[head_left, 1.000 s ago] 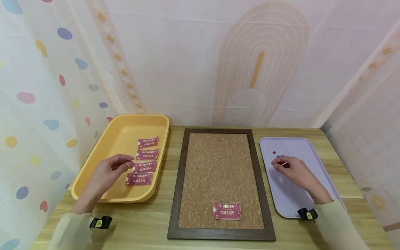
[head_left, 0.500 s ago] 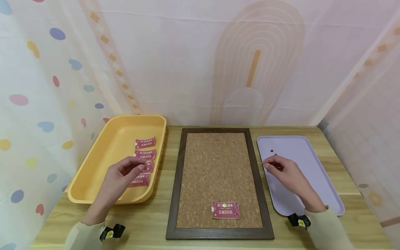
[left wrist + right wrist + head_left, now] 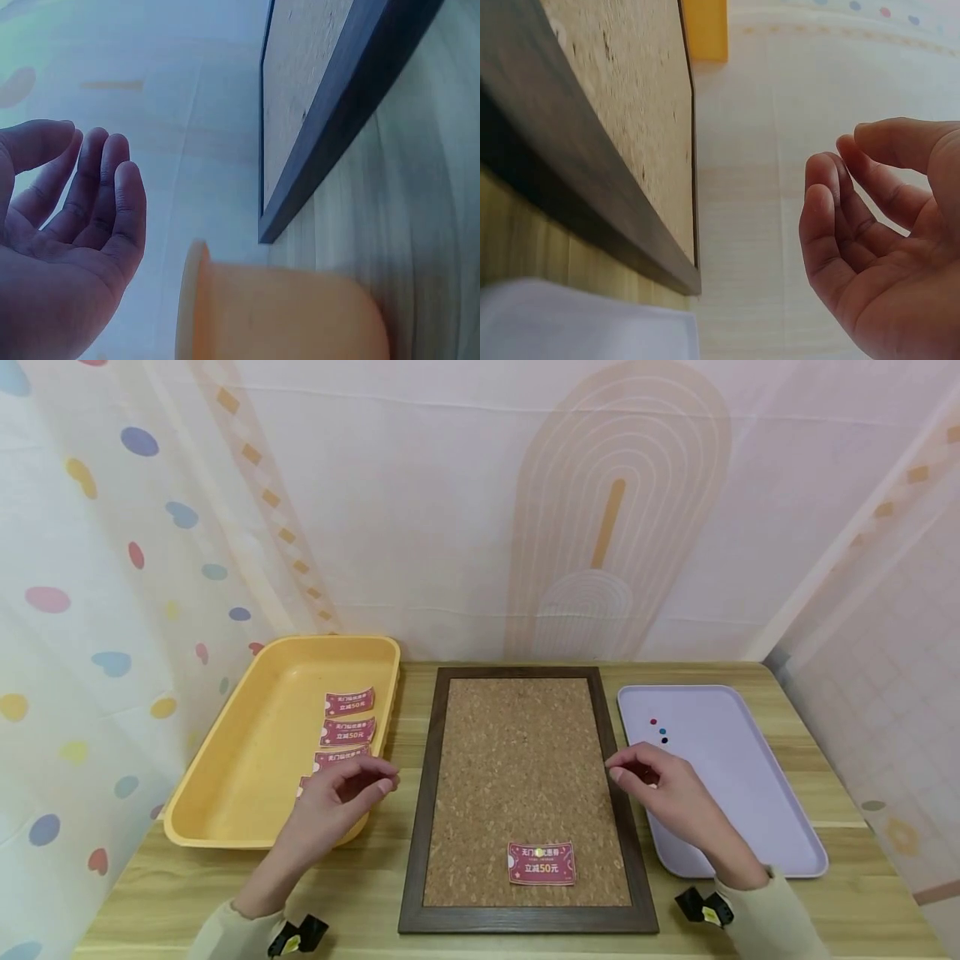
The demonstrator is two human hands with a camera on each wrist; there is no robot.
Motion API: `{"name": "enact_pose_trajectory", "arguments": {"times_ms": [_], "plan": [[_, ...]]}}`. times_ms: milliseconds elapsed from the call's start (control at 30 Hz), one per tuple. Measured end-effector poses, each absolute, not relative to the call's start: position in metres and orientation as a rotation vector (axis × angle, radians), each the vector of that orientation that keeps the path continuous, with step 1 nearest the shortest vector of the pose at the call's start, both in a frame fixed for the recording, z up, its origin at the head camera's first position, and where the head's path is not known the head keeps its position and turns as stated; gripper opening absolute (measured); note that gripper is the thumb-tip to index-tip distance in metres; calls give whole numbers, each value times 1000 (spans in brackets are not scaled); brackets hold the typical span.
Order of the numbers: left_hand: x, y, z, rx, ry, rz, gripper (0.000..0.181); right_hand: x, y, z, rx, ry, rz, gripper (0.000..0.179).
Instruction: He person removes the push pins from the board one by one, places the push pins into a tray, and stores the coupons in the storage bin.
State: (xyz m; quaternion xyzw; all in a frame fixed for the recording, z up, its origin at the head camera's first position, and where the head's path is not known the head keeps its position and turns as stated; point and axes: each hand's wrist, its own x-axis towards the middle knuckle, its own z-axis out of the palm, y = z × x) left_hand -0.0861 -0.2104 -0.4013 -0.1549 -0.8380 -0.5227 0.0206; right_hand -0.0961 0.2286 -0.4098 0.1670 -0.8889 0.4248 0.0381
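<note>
My left hand (image 3: 330,806) hovers over the right edge of the yellow tray (image 3: 217,760), fingers loosely bent and nothing visible in them. Below it in the tray lie several red coupons (image 3: 349,702), the nearer ones partly covered by the hand. Over the right frame edge of the corkboard (image 3: 525,760) is my right hand (image 3: 675,793), also loosely bent. Its thumb and index tips come close in the right wrist view, with nothing seen between them. One coupon (image 3: 542,870) lies low on the cork, a yellow pin (image 3: 539,852) at its top.
A lilac tray (image 3: 750,777) stands right of the corkboard. In it are small pins: a red one (image 3: 653,722), a blue one (image 3: 663,732) and a dark one (image 3: 664,741). A patterned curtain (image 3: 450,510) closes off the back of the wooden table (image 3: 360,902).
My left hand has moved right and toward me, from over the coupons to the tray's edge. The right hand has moved left, from the lilac tray to the corkboard's edge.
</note>
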Motion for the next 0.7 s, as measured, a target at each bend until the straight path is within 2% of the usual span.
{"name": "enact_pose_trajectory", "arguments": {"times_ms": [700], "plan": [[-80, -160, -417, -776, -2760, -1740, 16, -83, 193, -429, 768, -2723, 1349, 6]]}}
